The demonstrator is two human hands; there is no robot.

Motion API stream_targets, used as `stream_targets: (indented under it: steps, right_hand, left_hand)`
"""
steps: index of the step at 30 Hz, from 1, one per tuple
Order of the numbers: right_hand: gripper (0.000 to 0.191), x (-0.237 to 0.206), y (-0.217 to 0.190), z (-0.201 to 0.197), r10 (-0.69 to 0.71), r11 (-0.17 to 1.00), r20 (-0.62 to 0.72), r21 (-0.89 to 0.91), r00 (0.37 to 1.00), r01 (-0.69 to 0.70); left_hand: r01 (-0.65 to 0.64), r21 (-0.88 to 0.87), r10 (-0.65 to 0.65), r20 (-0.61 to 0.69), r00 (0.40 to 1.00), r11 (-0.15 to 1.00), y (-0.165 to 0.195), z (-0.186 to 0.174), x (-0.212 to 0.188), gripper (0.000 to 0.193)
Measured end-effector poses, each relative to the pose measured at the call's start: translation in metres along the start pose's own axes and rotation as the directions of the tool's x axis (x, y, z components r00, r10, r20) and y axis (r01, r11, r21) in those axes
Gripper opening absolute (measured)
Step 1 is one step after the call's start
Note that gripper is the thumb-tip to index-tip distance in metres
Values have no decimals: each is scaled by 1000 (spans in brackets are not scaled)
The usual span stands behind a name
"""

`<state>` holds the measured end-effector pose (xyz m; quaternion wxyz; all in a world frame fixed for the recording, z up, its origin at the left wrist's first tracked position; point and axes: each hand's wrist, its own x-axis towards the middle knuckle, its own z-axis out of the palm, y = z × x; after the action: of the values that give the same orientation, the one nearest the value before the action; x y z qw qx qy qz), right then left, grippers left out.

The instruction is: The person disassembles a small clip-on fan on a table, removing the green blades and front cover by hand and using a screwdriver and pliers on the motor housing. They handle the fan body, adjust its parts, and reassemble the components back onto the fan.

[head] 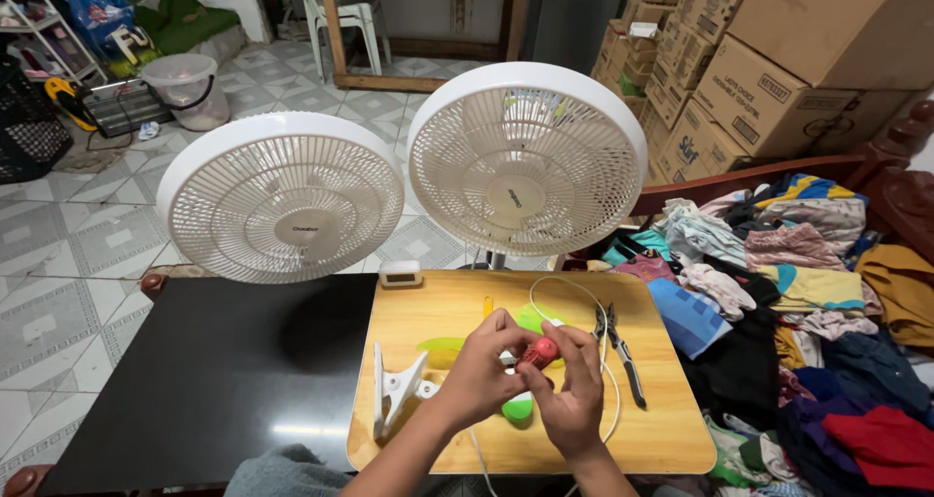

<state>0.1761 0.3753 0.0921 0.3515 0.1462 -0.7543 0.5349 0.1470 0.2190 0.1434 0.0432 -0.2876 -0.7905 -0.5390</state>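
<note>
Small red rounded hub piece [542, 351] of a green-bladed clip fan [457, 349]: held at the middle of a light wooden board [671, 429], pinched between the fingertips of both hands. Left hand [484, 371] was closed around the fan's middle from the left, fingers curled. Right hand [572, 397] was closed on the red piece from the near right, thumb and forefinger narrow upon it.

Step in hand, as judged: fitting or loosening of the red hub on the fan's spindle. A steady twist with the fan body braced is judged to be called for next; which direction could not be told.

Adjoining items:
- White plastic spring clamp [397, 390], lying on the board just left of the hands.
- White cable [589, 298], looped across the board's far right part.
- Dark-handled pliers [619, 341], laid on the board right of the hands, apart from them.
- Small white rectangular device [400, 274], at the board's far edge.
- Two round white standing fans [282, 200] [525, 161], upright beyond the board.
- Black tabletop [214, 371], beneath and left of the board.
- Heap of mixed coloured clothing [808, 293], at right.
- Brown cardboard boxes [778, 69], stacked far right.

Obstruction: the cable loop ran close to the right hand and was judged liable to snag.
</note>
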Motion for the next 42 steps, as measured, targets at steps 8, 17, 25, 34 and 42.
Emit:
stream_targets:
  steps: [8, 17, 25, 34, 42]
  right_hand:
    - [59, 8, 0, -4, -45, 999, 48, 18, 998, 44]
    - [64, 0, 6, 3, -69, 997, -38, 33, 997, 70]
    - [55, 7, 7, 0, -139, 990, -112, 11, 984, 141]
    - [56, 7, 7, 1, -262, 960, -15, 103, 965, 262]
    - [44, 5, 0, 1, -223, 974, -33, -50, 974, 221]
  left_hand:
    - [96, -478, 5, 205, 979, 873, -10, -5, 0, 46]
    - [-145, -6, 144, -51, 988, 989, -11, 4, 6, 36]
    - [21, -374, 48, 176, 983, 927, -3, -1, 1, 43]
    - [14, -97, -12, 29, 999, 995, -2, -7, 0, 52]
    - [48, -419, 28, 173, 984, 907, -1, -10, 0, 46]
